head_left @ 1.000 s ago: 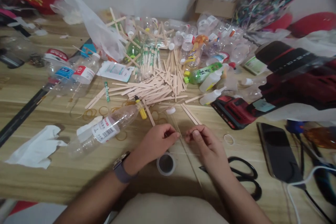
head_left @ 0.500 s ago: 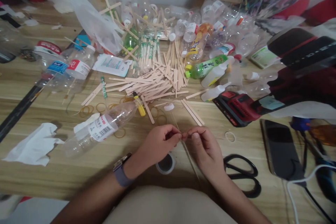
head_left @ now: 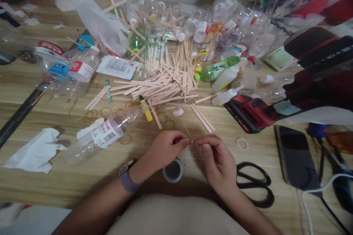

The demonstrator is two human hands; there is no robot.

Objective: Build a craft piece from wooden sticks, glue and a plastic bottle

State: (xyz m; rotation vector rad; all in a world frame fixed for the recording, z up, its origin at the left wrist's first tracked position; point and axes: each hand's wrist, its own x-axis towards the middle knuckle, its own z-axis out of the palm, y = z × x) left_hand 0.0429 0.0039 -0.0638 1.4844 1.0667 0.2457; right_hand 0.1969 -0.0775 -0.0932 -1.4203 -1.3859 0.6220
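My left hand point(head_left: 172, 147) and my right hand point(head_left: 217, 159) meet above the front of the table, fingertips pinched almost together. Between them runs a thin wooden skewer point(head_left: 186, 126), slanting from upper left to lower right. A white bottle cap point(head_left: 178, 111) is at its far end; whether the two are joined I cannot tell. Both hands are closed on the skewer, though the fingers partly hide the grip. Just below my left hand stands a roll of tape point(head_left: 173, 170). Black-handled scissors point(head_left: 255, 183) lie beside my right wrist, their blades hidden.
Loose craft sticks point(head_left: 157, 90) are heaped mid-table, with plastic bottles point(head_left: 220, 40) behind. An empty bottle point(head_left: 110, 132) lies at left. A red and black power tool point(head_left: 253, 112), a phone point(head_left: 298, 158) and a white cable point(head_left: 306, 198) occupy the right.
My right hand has turned slightly and sits a little further right, covering more of the skewer's lower part. My left hand has barely moved.
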